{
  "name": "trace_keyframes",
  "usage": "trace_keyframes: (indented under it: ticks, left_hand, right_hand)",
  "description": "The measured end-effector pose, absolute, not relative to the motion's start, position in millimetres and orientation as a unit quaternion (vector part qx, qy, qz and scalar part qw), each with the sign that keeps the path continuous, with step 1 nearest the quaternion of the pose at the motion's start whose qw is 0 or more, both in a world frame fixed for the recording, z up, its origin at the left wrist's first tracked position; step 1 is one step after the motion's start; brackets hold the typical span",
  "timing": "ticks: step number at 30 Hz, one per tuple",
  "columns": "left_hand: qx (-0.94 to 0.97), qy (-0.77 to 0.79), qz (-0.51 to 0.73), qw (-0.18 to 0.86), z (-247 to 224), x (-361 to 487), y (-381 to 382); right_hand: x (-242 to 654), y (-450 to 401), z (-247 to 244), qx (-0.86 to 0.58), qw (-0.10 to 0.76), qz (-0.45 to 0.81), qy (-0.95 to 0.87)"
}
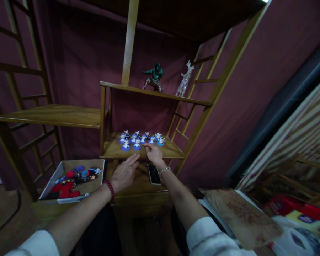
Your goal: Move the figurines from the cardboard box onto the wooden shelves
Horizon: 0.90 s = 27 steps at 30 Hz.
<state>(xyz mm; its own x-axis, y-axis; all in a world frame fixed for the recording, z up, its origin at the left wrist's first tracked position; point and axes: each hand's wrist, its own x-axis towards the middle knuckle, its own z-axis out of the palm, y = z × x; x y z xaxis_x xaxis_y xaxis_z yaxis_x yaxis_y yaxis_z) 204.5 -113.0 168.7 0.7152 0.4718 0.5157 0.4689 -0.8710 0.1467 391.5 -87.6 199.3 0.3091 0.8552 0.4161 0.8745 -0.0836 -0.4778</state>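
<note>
A cluster of small figurines (137, 144) stands upright on the low wooden shelf (112, 150), reaching from left of its middle toward its right end. Two white-and-purple ones on purple bases are closest to the front edge; more like them stand behind, with three darker figurines (137, 134) along the back. Two figurines on blue bases (160, 141) stand at the right of the cluster.

The right hand (154, 154) reaches over the front edge, its fingers bent and their tips just beside the front figurines; I cannot tell whether it grasps anything. The left hand (124, 173) is released, back upward, fingers stretched toward the front edge.

Below the shelf, a phone (154, 174) with a dark screen lies on the ledge (140, 185), near the right forearm. At the ledge's left, an open box (94, 164) holds a jumble of red, blue and dark figures (69, 185). On the shelf above stand a green-clad statue (156, 75) and, near the right end, a clear deer ornament (184, 81).
</note>
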Motion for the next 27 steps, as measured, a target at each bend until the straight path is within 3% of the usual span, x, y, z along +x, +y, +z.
trace_keyframes:
  ticks: [27]
  left_hand:
    - [0.934,0.226,0.275,0.039,165.3,195.9,-111.3]
  right_hand:
    - [383.2,-85.1,195.2,-0.754,0.327,-0.05,-0.567]
